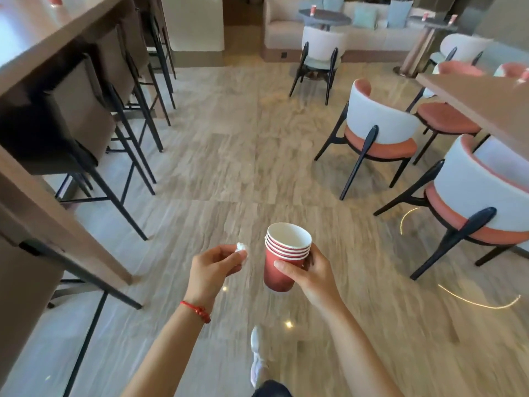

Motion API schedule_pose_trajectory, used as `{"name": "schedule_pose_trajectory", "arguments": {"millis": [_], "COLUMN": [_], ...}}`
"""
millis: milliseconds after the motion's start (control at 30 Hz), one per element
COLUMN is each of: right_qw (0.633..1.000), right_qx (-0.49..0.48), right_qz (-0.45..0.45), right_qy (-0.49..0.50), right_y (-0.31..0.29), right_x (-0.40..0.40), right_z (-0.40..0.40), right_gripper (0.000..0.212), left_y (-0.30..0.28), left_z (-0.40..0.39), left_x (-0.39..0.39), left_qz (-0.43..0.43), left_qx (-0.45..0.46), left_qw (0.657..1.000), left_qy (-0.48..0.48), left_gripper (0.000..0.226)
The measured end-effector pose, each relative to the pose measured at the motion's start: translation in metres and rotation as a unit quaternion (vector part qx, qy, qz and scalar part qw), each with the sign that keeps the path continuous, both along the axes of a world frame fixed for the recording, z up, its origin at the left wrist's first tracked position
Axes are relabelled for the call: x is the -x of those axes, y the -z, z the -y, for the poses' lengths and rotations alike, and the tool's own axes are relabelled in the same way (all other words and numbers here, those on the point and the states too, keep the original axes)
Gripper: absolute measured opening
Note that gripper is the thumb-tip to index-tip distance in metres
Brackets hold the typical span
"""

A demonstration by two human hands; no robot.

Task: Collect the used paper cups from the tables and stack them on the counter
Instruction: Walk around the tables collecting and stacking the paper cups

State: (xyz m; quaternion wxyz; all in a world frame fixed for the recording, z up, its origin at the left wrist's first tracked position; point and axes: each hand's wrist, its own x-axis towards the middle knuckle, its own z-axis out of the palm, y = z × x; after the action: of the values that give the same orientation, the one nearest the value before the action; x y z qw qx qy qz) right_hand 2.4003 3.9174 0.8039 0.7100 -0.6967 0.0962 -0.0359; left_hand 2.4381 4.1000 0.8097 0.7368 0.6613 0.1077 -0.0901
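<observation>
Around you the room is hard and smooth: a glossy, streaked stone-look floor (229, 156), a long brown wood-grain counter (43, 47) on your left with dark metal-legged bar stools (86, 116) tucked under it, and padded white-and-coral shell chairs (380, 121) at a brown table (486, 101) on your right. More red cups (313, 8) stand on the far tables, blurred. Your right hand (312, 270) holds the nested stack of red paper cups with white rims (286, 253) upright over the floor, fingers curled round the wall just below the rims, thumb across the front. Judge it light, thin-walled and easily crushed; grip near the layered rims, where the stack is likely stiffest, and gently. Your left hand (214, 265) pinches a small crumpled white paper wad (241, 247) between thumb and fingertips; soft, nearly weightless.
</observation>
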Motion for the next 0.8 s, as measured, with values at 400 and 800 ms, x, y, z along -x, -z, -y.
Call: {"name": "schedule_pose_trajectory", "arguments": {"millis": [400,800], "right_qw": [0.999,0.999], "right_qx": [0.009,0.016], "right_qz": [0.017,-0.011], "right_qy": [-0.036,-0.033], "right_y": [-0.006,0.017], "right_x": [-0.265,-0.504], "right_z": [0.035,0.011], "right_gripper": [0.049,0.052], "left_y": [-0.015,0.006], "left_z": [0.034,0.008], "left_x": [-0.249,-0.491], "left_qz": [0.026,-0.006], "left_qx": [-0.013,-0.016], "left_qw": [0.999,0.999], "left_qy": [-0.022,-0.027], "left_gripper": [0.004,0.005]}}
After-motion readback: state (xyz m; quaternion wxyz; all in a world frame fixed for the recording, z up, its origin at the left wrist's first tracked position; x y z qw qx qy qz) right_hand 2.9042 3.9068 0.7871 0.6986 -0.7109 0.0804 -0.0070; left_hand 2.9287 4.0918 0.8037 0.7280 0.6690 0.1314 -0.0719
